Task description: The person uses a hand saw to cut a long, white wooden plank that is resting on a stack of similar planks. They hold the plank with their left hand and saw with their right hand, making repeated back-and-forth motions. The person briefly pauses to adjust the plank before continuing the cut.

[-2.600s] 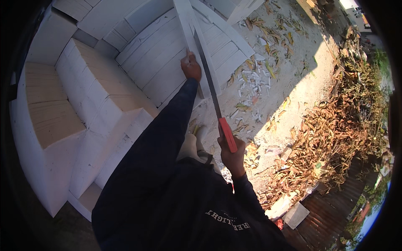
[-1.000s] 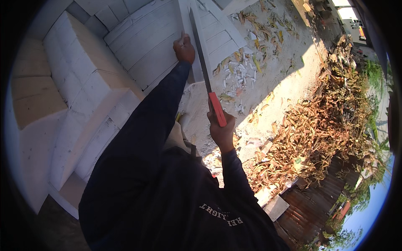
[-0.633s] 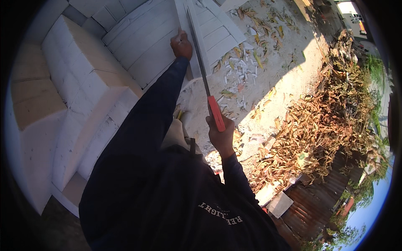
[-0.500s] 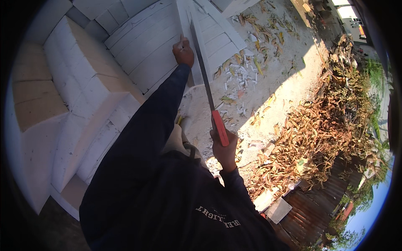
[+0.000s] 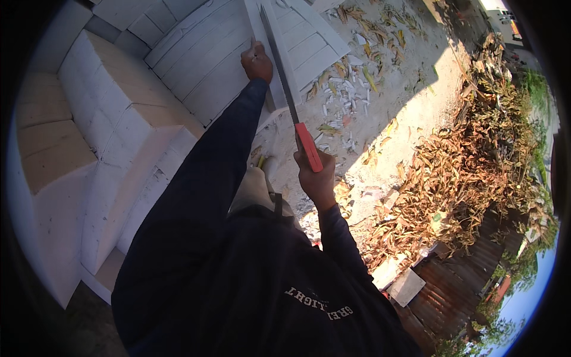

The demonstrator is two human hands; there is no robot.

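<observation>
A handsaw with a red handle (image 5: 309,149) is gripped in my right hand (image 5: 317,178), its fingers wrapped round the handle. The dark, toothed blade (image 5: 277,62) points away from me and lies along a long white block (image 5: 284,56). My left hand (image 5: 257,62) is closed at the left edge of this block, left of the blade. Its fingertips are partly hidden. Under the long block are flat white blocks (image 5: 208,65) laid side by side.
Stacked white blocks (image 5: 113,95) rise on my left. White offcuts (image 5: 348,95) and leaves litter the sandy ground at right. Beyond lies a heap of dry brown leaves (image 5: 470,166), with rusty corrugated sheets (image 5: 458,279) at the lower right.
My right hand has pushed the saw forward, so its handle is nearer the block. My left hand stays at the block's edge. The view has shifted slightly.
</observation>
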